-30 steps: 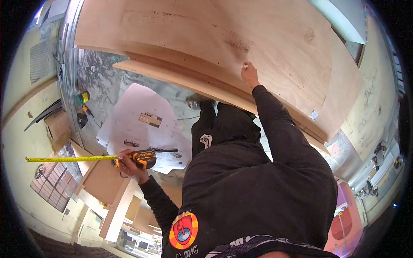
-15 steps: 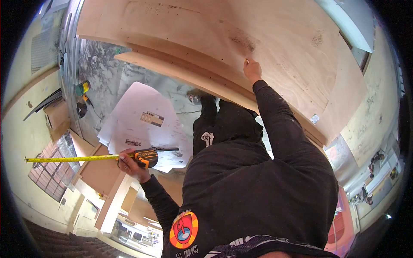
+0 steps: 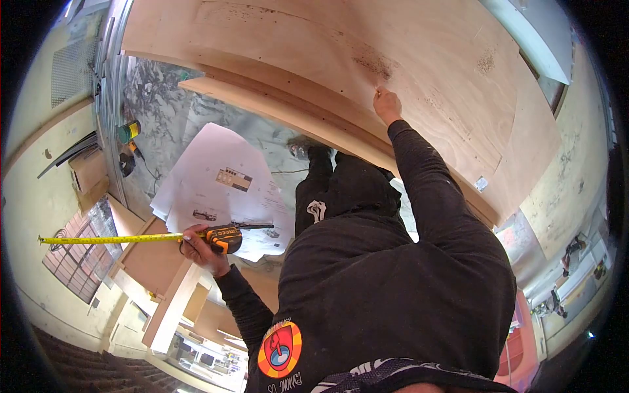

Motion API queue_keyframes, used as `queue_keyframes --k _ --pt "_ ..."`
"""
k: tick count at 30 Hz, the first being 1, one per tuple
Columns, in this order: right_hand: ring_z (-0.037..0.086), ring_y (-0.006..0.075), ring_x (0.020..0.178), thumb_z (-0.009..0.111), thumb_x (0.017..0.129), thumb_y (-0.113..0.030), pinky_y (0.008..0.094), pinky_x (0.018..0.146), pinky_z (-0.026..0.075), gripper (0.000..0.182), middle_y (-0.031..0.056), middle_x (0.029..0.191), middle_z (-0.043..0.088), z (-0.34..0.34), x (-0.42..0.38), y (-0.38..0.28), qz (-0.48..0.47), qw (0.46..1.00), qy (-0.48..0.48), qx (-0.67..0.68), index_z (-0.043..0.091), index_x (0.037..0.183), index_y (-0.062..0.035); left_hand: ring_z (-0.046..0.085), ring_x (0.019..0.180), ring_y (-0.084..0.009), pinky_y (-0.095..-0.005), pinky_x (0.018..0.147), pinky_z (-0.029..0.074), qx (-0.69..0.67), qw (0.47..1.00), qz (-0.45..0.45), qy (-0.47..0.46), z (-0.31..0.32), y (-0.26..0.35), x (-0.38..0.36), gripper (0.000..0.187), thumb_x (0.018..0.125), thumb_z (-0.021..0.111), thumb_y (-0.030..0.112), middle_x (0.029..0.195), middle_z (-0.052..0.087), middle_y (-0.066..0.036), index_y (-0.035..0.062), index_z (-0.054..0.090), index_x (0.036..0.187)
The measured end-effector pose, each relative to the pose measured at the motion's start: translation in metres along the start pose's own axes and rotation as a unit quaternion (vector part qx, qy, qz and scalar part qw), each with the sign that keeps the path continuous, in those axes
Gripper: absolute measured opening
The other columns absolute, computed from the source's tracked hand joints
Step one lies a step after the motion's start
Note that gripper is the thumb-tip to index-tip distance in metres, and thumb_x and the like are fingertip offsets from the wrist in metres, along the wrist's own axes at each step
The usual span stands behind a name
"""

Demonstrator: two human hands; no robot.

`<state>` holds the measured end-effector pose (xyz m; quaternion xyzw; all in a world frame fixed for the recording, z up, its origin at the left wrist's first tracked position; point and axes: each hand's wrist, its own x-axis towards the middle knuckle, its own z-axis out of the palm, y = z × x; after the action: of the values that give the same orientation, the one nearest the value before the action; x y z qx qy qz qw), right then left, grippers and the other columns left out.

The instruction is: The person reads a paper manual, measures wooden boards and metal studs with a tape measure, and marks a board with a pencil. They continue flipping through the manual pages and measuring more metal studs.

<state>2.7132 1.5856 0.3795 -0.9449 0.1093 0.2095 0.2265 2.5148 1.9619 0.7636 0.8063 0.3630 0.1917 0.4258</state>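
Observation:
My left hand (image 3: 204,251) is closed around an orange and black tape measure (image 3: 224,240). Its yellow blade (image 3: 111,240) sticks out to the left, unsupported. A thin dark bar (image 3: 257,226) shows just beyond the case, over printed drawing sheets (image 3: 216,170). On the right, my right hand (image 3: 388,105) reaches out over a large plywood sheet (image 3: 314,59), its fingers pinched at the surface. A small pale tip shows at the fingertips; I cannot tell what it is. Dark speckled smudges (image 3: 372,63) mark the wood just past the fingers.
A wooden strip (image 3: 262,114) runs along the sheet's near edge, close to my legs. Left on the stained floor lie a green and yellow container (image 3: 128,131) and an orange-handled tool (image 3: 135,150). Wooden panels (image 3: 154,259) stand lower left. A pale board (image 3: 534,33) is at upper right.
The view has shifted very slightly. Both hands keep nearly the same places and grips, and the tape blade stays extended.

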Motion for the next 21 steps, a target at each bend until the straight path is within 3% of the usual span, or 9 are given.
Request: queue_keyframes --k 7,16,21 --pt "0.064 0.0362 0.09 0.049 0.088 -0.023 0.0463 0.079 0.051 0.028 0.0202 0.093 0.066 -0.007 0.004 -0.009 -0.019 0.999 -0.029 -0.01 0.061 0.111 -0.0133 0.051 0.06 -0.0111 -0.0239 0.053 0.045 0.004 1.0 0.026 0.015 -0.002 -0.008 0.006 0.048 0.096 0.045 0.045 0.073 0.052 -0.004 0.002 0.055 0.079" --pt "0.063 0.0377 0.089 0.047 0.088 -0.025 0.048 0.078 0.05 0.025 0.0205 0.093 0.066 0.003 0.003 -0.02 -0.051 0.997 -0.041 -0.027 0.061 0.103 -0.0098 0.052 0.062 -0.0109 -0.0238 0.054 0.046 -0.023 1.0 -0.006 0.002 -0.012 -0.012 0.01 0.047 0.097 0.046 0.045 0.074 0.053 -0.004 0.0023 0.055 0.078" --pt "0.063 0.0384 0.088 0.051 0.086 -0.025 0.0466 0.077 0.051 0.024 0.0213 0.089 0.066 0.002 0.0 -0.019 0.026 1.0 -0.013 0.0 0.063 0.101 -0.0108 0.052 0.064 -0.0115 -0.024 0.057 0.046 -0.022 1.0 -0.016 0.014 -0.012 -0.007 0.011 0.048 0.097 0.045 0.045 0.074 0.052 -0.004 0.0021 0.055 0.079"
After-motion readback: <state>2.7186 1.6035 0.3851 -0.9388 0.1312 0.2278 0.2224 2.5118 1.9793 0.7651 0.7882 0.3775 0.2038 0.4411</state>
